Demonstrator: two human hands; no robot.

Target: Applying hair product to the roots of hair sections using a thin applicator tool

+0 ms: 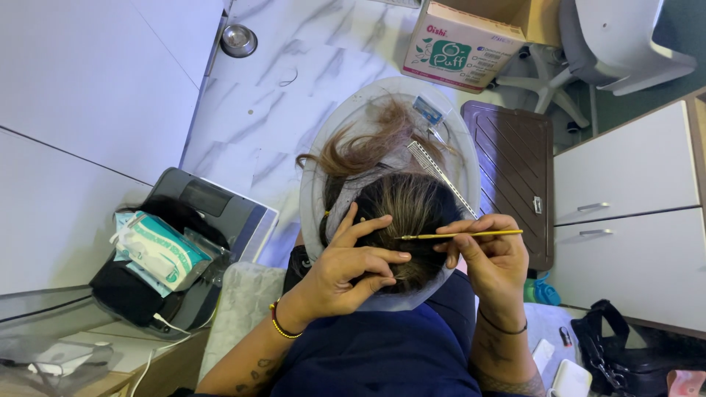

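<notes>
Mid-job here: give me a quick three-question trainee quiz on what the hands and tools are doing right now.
1. True or false: the right hand holds a thin yellow tool over the hair.
2. Which hand has fingers spread on the hair? A) left hand B) right hand
3. Fill in: the white comb lies on the pale round ____ beneath the hair.

Key: 1 true; 2 A; 3 tray

Floor [294, 95]: glossy marble-look tile, grey-veined. Bowl [238, 40]: shiny metal. Box [460, 48]: matt cardboard. Comb [440, 175]: smooth plastic. Thin yellow stick [471, 235]: smooth, slightly glossy. Drawer fronts [632, 213]: matt white with metal handles. Garment [382, 353]: dark blue cloth. Bag [632, 360]: black leather-look with metal chain.
</notes>
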